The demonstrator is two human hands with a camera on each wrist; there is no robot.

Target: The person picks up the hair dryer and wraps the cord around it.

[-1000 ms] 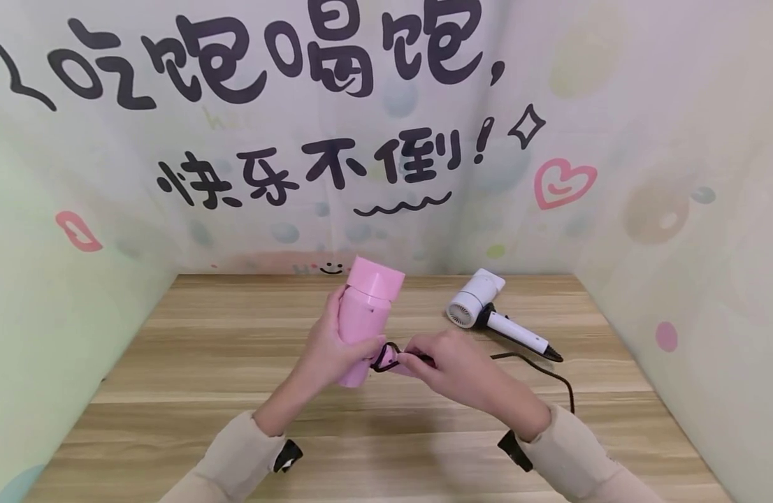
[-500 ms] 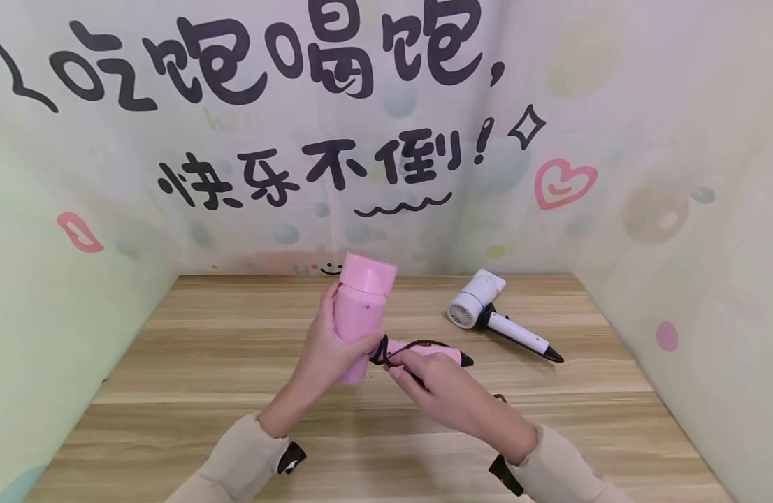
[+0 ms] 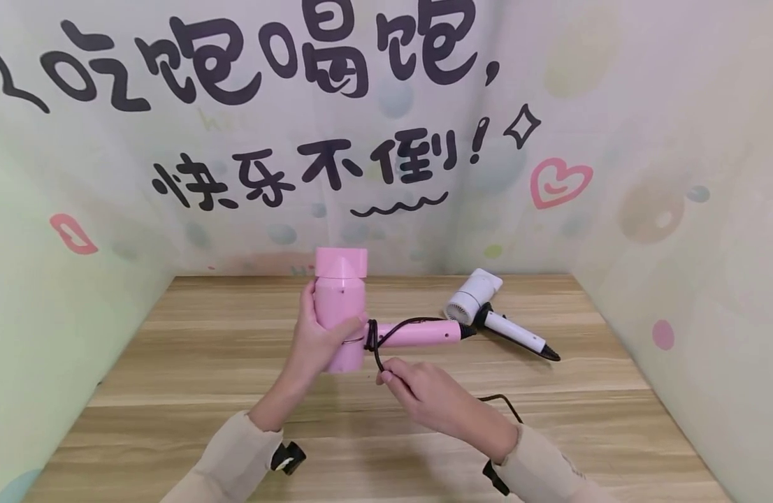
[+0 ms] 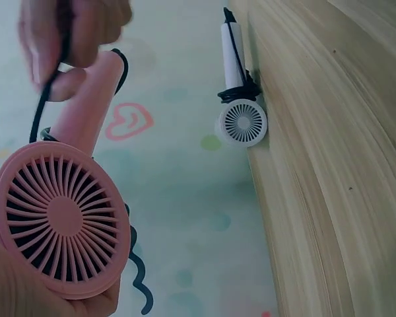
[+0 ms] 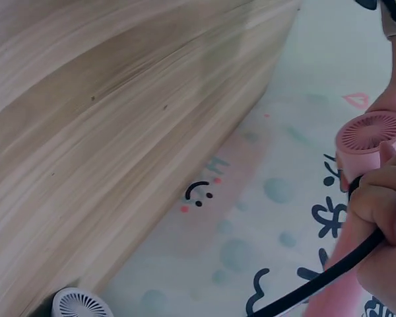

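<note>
A pink hair dryer is held up over the table, its handle pointing right. My left hand grips its body, thumb across the front; the vented rear end faces the left wrist view. A black power cord is wound several times round the base of the handle, and one stretch runs along the handle to its tip. Below the handle my right hand pinches the cord and draws it taut. In the right wrist view the cord passes through the curled fingers.
On the wooden table, at the back right, lies a white hair dryer with black cord wrapped at its handle. A loose length of black cord trails beside my right wrist. A printed curtain stands behind the table.
The left hand has shifted left and turned the pink dryer more upright, its handle now level. My right hand has brought the cord round the handle and down below it.
</note>
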